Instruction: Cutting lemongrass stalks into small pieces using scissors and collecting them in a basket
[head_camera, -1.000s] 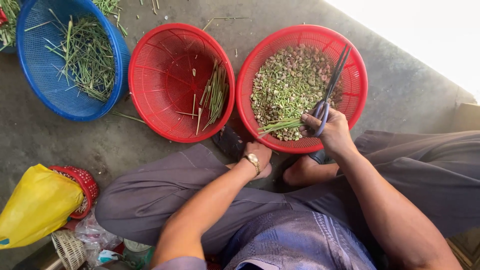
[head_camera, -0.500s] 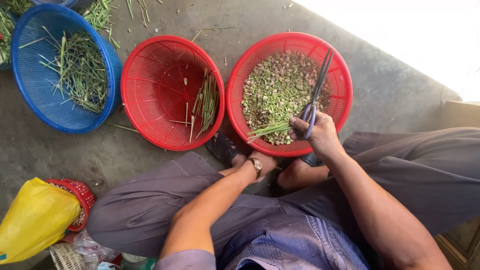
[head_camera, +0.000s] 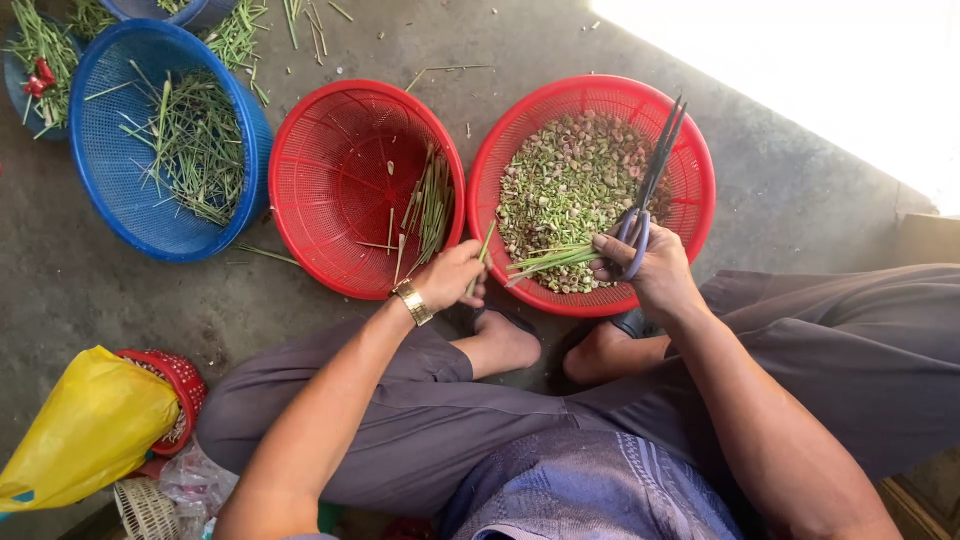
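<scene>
Gripping scissors (head_camera: 648, 190) in right hand (head_camera: 655, 272) plus a bunch of green stalks (head_camera: 545, 260) over the red basket (head_camera: 700, 200); left hand (head_camera: 450, 275) pinching one stalk. Light, bendy stuff, probably best held near the cut ends.

wrist: gold watch (head_camera: 412, 302) | legs: grey-brown trousers (head_camera: 420, 420) | torso: blue patterned shirt (head_camera: 600, 490) — arms bare

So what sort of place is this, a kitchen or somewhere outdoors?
Probably an informal food-prep spot on a bare concrete floor, by a sunlit doorway or yard. A person sits low, the right hand holding scissors, among red and blue plastic baskets of green stalks.
</scene>
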